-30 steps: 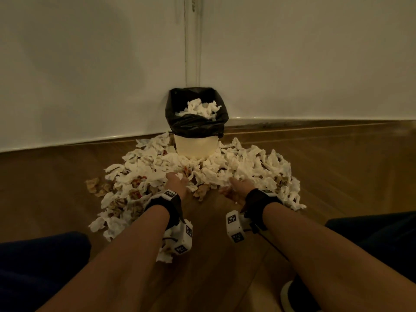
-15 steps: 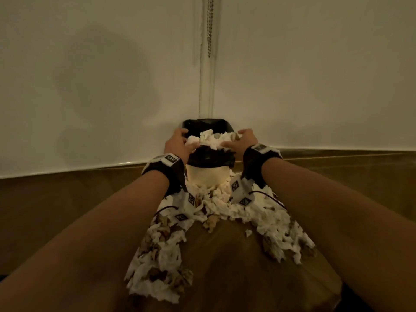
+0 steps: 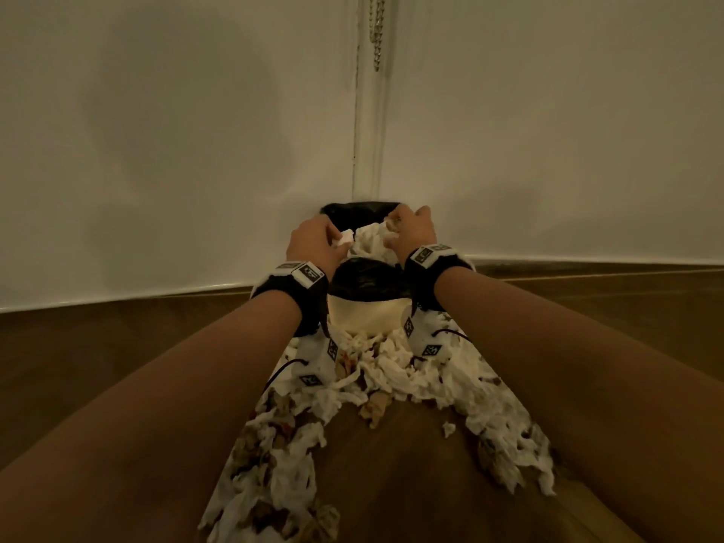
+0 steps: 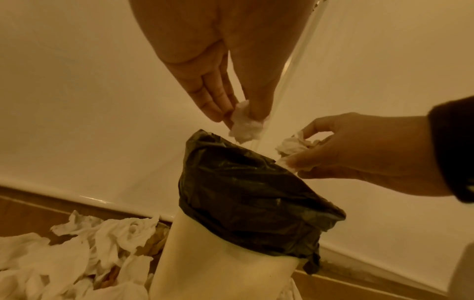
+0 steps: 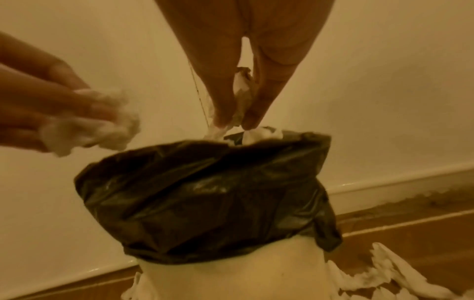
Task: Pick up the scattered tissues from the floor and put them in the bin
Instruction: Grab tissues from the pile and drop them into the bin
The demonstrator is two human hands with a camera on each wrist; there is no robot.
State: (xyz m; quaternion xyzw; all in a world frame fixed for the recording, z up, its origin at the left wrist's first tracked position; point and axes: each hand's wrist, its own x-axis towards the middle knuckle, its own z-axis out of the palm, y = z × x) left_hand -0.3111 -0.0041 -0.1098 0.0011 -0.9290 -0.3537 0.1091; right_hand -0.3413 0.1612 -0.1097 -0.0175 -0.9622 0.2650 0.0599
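A cream bin [image 3: 364, 313] with a black liner [image 4: 246, 182] stands in the room's corner, heaped with white tissues [image 3: 370, 241]. My left hand [image 3: 313, 239] hovers over the bin's left rim and pinches a crumpled tissue wad [image 4: 246, 123] between thumb and fingertips. My right hand [image 3: 413, 229] is over the right rim, fingers pointing down, pinching another tissue [image 5: 241, 95] just above the liner's mouth. Scattered white and brown-stained tissues [image 3: 384, 370] lie on the wooden floor around the bin's base, in the head view.
White walls meet in a corner behind the bin, with a bead chain [image 3: 377, 33] hanging above. Tissue heaps run down the floor at left [image 3: 274, 464] and right [image 3: 509, 436]. Bare wooden floor [image 3: 391, 484] lies between them.
Both hands rose from the floor pile to the bin a second ago. Since half a second ago they have stayed over the rim, fingers pointing down into the opening with tissues.
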